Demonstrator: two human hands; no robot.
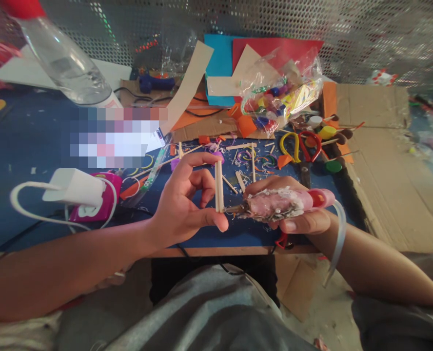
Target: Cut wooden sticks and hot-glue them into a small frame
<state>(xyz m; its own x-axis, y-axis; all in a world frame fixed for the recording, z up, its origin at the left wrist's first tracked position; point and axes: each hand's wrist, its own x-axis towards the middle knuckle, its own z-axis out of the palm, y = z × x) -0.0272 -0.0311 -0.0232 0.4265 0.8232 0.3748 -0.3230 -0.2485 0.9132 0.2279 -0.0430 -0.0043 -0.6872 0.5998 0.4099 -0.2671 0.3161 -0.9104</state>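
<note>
Between thumb and forefinger, my left hand [189, 200] pinches a short bundle of pale wooden sticks [219, 187] at its two ends, held upright over the table. My right hand [297, 219] is wrapped round a pink hot glue gun [275, 204] crusted with grey-white residue. Its metal nozzle points left and reaches the lower end of the sticks; whether it touches them I cannot tell. A translucent glue stick [341, 234] curves down out of the gun's back end. Loose sticks [240, 181] and scraps lie on the blue table behind my hands.
A water bottle [70, 63] stands at the left, near a white charger [75, 187] plugged into a pink socket block [116, 183]. Scissors [304, 165] with yellow and red handles lie behind my right hand. Further back are a plastic bag [282, 97] of colourful bits and cardboard [395, 161] at right.
</note>
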